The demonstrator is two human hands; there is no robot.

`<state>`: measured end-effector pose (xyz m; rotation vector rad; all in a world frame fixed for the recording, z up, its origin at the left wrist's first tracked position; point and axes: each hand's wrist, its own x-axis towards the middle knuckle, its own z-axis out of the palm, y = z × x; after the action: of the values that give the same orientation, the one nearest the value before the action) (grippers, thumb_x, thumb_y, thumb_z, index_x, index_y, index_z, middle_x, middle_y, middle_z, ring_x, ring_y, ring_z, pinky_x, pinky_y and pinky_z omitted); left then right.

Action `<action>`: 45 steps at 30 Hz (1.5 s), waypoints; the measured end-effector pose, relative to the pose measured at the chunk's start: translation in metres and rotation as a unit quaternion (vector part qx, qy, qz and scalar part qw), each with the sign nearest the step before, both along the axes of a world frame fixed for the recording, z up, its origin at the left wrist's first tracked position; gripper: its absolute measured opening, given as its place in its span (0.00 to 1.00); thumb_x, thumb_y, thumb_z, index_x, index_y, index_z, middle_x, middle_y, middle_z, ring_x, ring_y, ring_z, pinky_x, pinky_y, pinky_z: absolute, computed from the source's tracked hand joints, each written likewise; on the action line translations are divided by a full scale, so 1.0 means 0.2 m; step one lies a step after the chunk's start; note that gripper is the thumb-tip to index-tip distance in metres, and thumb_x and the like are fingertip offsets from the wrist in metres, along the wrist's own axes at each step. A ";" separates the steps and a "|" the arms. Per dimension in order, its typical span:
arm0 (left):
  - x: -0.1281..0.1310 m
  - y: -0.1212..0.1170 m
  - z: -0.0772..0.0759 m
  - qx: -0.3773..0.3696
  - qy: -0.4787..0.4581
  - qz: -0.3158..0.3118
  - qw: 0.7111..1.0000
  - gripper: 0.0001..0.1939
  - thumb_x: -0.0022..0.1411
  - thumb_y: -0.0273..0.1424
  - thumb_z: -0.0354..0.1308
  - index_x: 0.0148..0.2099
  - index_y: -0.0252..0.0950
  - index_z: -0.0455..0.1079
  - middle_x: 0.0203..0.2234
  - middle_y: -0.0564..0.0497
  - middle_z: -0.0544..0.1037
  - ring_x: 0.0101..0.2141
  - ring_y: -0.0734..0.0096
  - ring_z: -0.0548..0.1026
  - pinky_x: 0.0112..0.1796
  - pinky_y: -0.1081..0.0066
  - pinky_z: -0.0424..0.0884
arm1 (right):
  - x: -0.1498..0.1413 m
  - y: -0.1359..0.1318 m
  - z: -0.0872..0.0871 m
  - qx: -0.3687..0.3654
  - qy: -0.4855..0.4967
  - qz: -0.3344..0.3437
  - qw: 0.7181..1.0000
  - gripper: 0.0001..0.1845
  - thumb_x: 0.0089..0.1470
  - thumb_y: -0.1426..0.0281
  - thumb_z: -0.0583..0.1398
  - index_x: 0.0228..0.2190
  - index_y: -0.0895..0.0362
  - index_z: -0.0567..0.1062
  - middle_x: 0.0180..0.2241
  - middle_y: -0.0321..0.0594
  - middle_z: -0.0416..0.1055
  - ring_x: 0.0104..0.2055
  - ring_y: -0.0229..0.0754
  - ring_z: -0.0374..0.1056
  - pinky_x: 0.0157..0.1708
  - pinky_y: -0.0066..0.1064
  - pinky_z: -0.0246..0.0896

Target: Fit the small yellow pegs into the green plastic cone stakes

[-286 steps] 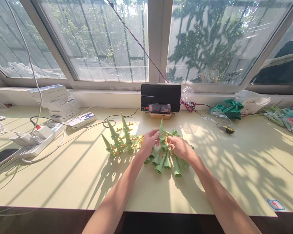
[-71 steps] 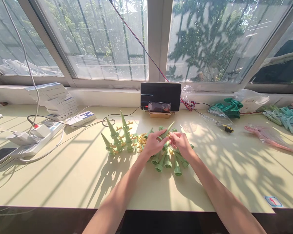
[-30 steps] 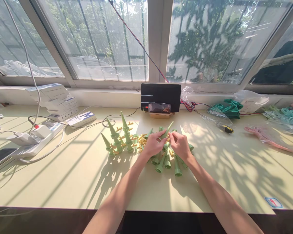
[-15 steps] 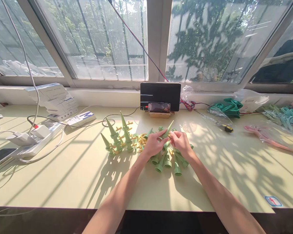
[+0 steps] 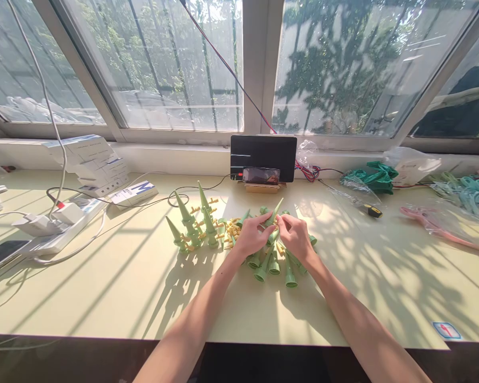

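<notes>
My left hand (image 5: 255, 233) is closed around a green plastic watering spike (image 5: 278, 207), its pointed tip tilted up and to the right. Against the side of that spike, my right hand (image 5: 296, 235) pinches what appears to be a small yellow valve, mostly covered by the fingertips. Loose green spikes (image 5: 290, 277) with hollow round ends lie below and between the hands. Left of my left hand is a pile of yellow T-shaped valves (image 5: 232, 230). Farther left, several green spikes (image 5: 190, 226) stand upright with yellow valves fitted in their sides.
A black tablet (image 5: 263, 151) with a phone (image 5: 261, 175) before it stands by the window. At left are a power strip (image 5: 69, 229), cables and a small white box (image 5: 133, 194). Plastic bags (image 5: 369, 181), a yellow-black tool (image 5: 372, 210) and a pink item (image 5: 439, 227) lie right.
My right hand has shifted very slightly at the spike, its fingers still pinched. My left hand keeps its hold, and the view has moved a little.
</notes>
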<state>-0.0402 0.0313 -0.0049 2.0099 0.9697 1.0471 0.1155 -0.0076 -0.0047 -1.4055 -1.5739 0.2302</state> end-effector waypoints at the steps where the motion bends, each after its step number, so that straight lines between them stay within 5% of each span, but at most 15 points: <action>1: 0.00 0.00 0.00 0.001 0.001 0.001 1.000 0.24 0.62 0.35 0.61 0.60 0.36 0.74 0.47 0.46 0.83 0.37 0.66 0.82 0.41 0.69 0.79 | 0.00 0.00 0.00 -0.003 0.008 0.001 1.000 0.22 0.63 0.60 0.52 0.19 0.54 0.60 0.17 0.31 0.56 0.21 0.36 0.49 0.24 0.30 0.46; 5: 0.00 -0.01 0.01 -0.002 0.004 0.002 1.000 0.25 0.62 0.35 0.61 0.60 0.36 0.73 0.46 0.46 0.83 0.34 0.67 0.81 0.39 0.69 0.80 | 0.01 0.01 0.02 -0.055 0.091 0.023 0.994 0.24 0.61 0.58 0.53 0.17 0.54 0.59 0.16 0.32 0.56 0.20 0.35 0.51 0.22 0.29 0.46; 11: 0.01 -0.01 0.01 0.005 -0.009 -0.010 1.000 0.25 0.62 0.36 0.61 0.60 0.35 0.73 0.47 0.45 0.82 0.40 0.64 0.81 0.41 0.68 0.80 | 0.01 0.03 0.02 -0.162 0.251 0.093 0.950 0.23 0.57 0.56 0.55 0.15 0.54 0.62 0.12 0.31 0.54 0.14 0.34 0.49 0.16 0.28 0.43; 21: 0.00 0.00 -0.01 0.007 0.000 0.003 1.000 0.26 0.62 0.38 0.61 0.59 0.33 0.74 0.35 0.48 0.83 0.32 0.68 0.78 0.39 0.67 0.78 | 0.00 0.00 0.02 -0.006 0.032 0.005 0.999 0.22 0.61 0.60 0.53 0.18 0.54 0.57 0.16 0.31 0.54 0.21 0.35 0.48 0.23 0.30 0.45; 26: 0.01 -0.01 0.00 -0.006 0.001 0.003 1.000 0.27 0.61 0.38 0.62 0.60 0.32 0.73 0.39 0.46 0.84 0.35 0.66 0.80 0.39 0.67 0.79 | 0.00 0.01 0.01 -0.044 0.085 0.021 0.995 0.23 0.61 0.58 0.53 0.17 0.54 0.58 0.16 0.32 0.54 0.21 0.35 0.49 0.22 0.29 0.44; 32: 0.01 -0.01 0.00 -0.006 -0.007 -0.005 1.000 0.26 0.61 0.36 0.63 0.60 0.35 0.74 0.44 0.45 0.83 0.39 0.63 0.81 0.41 0.67 0.79 | 0.01 0.04 0.00 -0.164 0.246 0.090 0.951 0.24 0.58 0.55 0.53 0.16 0.53 0.61 0.12 0.31 0.54 0.15 0.34 0.49 0.18 0.29 0.43; 41: 0.01 -0.01 0.00 -0.003 -0.004 0.006 1.000 0.27 0.60 0.37 0.63 0.59 0.32 0.74 0.35 0.47 0.84 0.32 0.67 0.80 0.37 0.69 0.78 | 0.00 0.00 0.01 -0.009 0.048 0.015 0.999 0.21 0.62 0.60 0.53 0.19 0.54 0.59 0.17 0.32 0.56 0.21 0.35 0.49 0.23 0.30 0.45; 45: 0.01 -0.01 0.01 -0.004 -0.005 0.006 1.000 0.27 0.60 0.37 0.63 0.59 0.32 0.74 0.38 0.46 0.84 0.32 0.66 0.80 0.37 0.68 0.78 | -0.01 0.00 0.01 -0.013 0.054 0.013 0.998 0.22 0.62 0.60 0.52 0.19 0.54 0.58 0.17 0.31 0.56 0.21 0.35 0.49 0.23 0.30 0.45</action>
<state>-0.0389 0.0296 -0.0038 1.9919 0.9815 1.0568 0.1143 -0.0070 -0.0033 -1.3696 -1.5066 0.3380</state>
